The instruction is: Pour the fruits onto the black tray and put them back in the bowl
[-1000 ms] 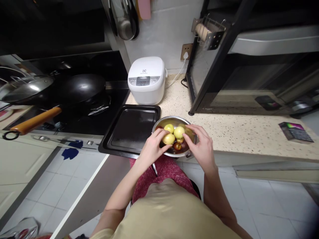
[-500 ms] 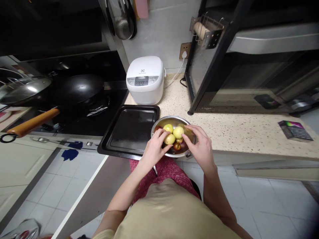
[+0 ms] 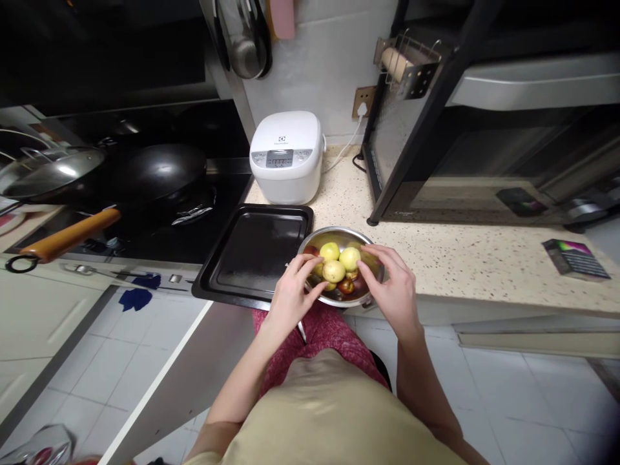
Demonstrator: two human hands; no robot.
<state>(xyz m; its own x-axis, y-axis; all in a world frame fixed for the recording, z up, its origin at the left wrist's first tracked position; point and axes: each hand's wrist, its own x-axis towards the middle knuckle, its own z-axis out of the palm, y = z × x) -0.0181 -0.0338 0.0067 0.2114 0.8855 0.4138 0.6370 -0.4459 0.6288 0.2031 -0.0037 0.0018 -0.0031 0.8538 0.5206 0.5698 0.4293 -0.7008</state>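
"Slanting up from the lower left, the left forearm (image 3: 249,371) is leading to the left hand (image 3: 293,290), which is curving over the left rim of the bowl (image 3: 343,237)."

"And how is it gripping?"

"It isn't pinching anything: thumb and fingers are standing apart, and the front fruit (image 3: 334,271) is lying just beyond their tips."

"What is the right hand (image 3: 394,284) doing?"

"It's arching over the bowl's right rim, palm facing inward. Thumb and fingertips are lying right by the right fruit (image 3: 350,259), but I can't tell whether they're pinching it."

"Where is the bowl sitting?"

"It's sitting at the front edge of the counter (image 3: 445,258), just beside the right edge of the tray (image 3: 261,239)."

"Are you reading any writing?"

"Barely. Near the counter's back edge, the cooker (image 3: 287,184) is showing a square emblem (image 3: 281,139) over tiny lettering that's looking like 'Electrolux'; its display (image 3: 279,158) is showing blurred digits. Toward the counter's right end, a box (image 3: 575,259) is bearing a colourful patch and lines too small for reading."

"And the fruit?"

"Front, right and back fruit (image 3: 330,251) are looking round and pale yellow-green, the front one showing a small dark spot. Glossy red-brown fruits (image 3: 345,286) are peeping out around them."
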